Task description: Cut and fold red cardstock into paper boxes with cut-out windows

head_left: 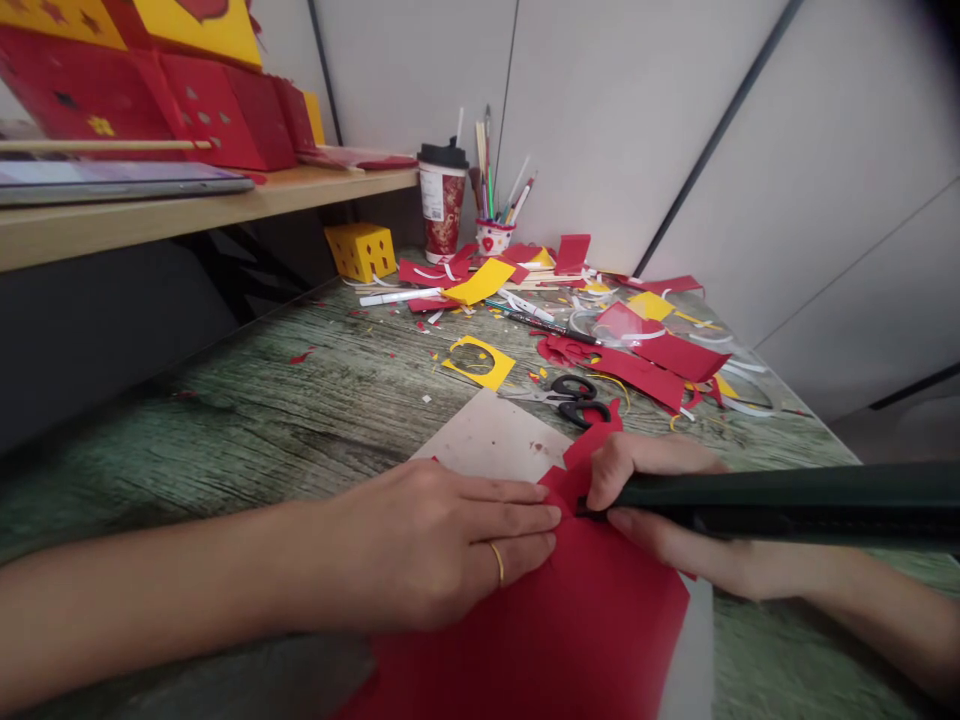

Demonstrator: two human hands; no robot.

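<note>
My left hand point(442, 535) lies flat on a sheet of red paper point(555, 630), fingers stretched out and side by side. A gold ring point(497, 563) is on one finger. My right hand point(660, 500) grips a dark green utility knife point(795, 505) between thumb and fingers. The knife's tip rests on the red paper, just right of my left fingertips; the blade itself is hard to make out. Beneath the paper lies a pale, stained board point(491, 435). Black-handled scissors point(562, 396) lie just beyond it.
Red and yellow paper scraps point(484, 282) cover the table's far side. A coffee cup point(444, 205), a pen pot point(495, 237) and a yellow paper box point(360, 250) stand at the back. A wooden shelf point(315, 190) overhangs the left, holding red and yellow boxes point(225, 115).
</note>
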